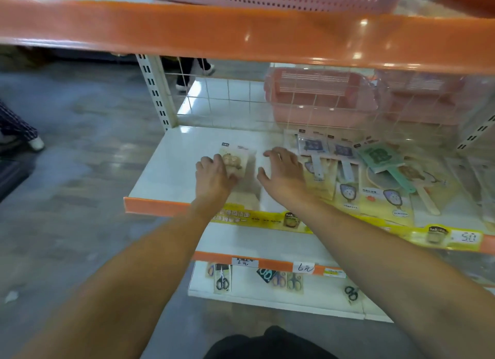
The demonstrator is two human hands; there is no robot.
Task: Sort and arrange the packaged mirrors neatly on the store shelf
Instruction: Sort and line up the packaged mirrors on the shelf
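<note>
On the white shelf (pixel 171 171), the left hand (pixel 213 175) presses a beige packaged mirror (pixel 237 163) flat, fingers curled over its edge; the right hand (pixel 282 171) hovers beside it, fingers spread and empty; further right the jumbled mirror pile (pixel 375 176) overlaps loosely, so a careless sweep could slide packs off the front lip.

Packaged scissors (pixel 222 280) lie on the white lower shelf (pixel 267 301) beneath handwritten price tags (pixel 303 267), while pink plastic baskets (pixel 321 96) sit behind a wire grid panel (pixel 227 96).
</note>
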